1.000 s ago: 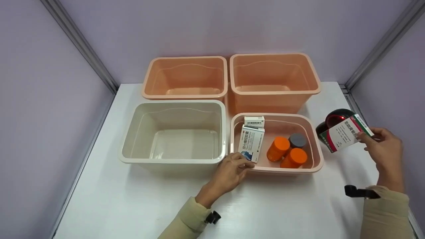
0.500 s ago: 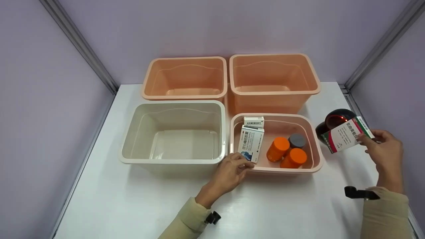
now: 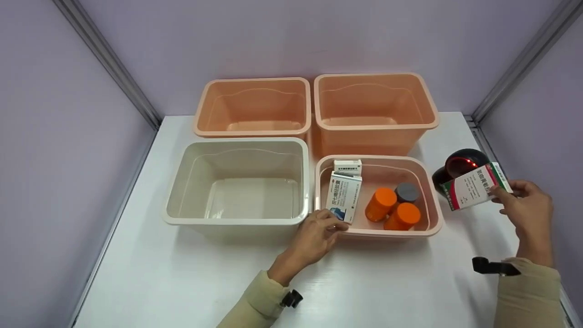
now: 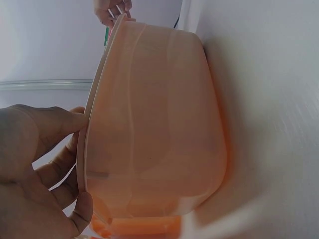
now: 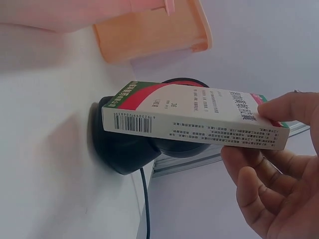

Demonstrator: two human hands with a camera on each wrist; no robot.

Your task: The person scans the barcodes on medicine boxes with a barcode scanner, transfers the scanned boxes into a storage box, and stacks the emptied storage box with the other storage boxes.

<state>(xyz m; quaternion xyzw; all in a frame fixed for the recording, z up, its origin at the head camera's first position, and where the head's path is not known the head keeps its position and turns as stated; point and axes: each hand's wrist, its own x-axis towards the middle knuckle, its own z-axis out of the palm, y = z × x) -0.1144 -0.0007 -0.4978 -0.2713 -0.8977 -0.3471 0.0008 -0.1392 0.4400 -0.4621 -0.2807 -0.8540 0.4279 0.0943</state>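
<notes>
In the head view my right hand (image 3: 528,205) pinches a medicine box (image 3: 476,187), white with green and red ends, by its right end. The box is tilted and overlaps a black scanner (image 3: 464,163) with a red glow. In the right wrist view a barcode shows on the side of the medicine box (image 5: 194,117), facing the scanner's base (image 5: 122,144). My left hand (image 3: 316,237) grips the near left rim of the light pink bin (image 3: 387,233). Thumb and fingers sit on either side of that bin's rim (image 4: 83,149) in the left wrist view.
Inside the pink bin lie two white medicine boxes (image 3: 345,196), two orange bottles (image 3: 381,204) and a grey-capped bottle (image 3: 406,192). A grey-white bin (image 3: 237,222) stands left; two orange bins (image 3: 255,133) (image 3: 378,127) stand behind. A cable (image 5: 145,199) runs from the scanner.
The medicine box has turned slightly in my right hand and shifted a little before the scanner. The red glow has changed in shape. My left hand stays on the bin's rim.
</notes>
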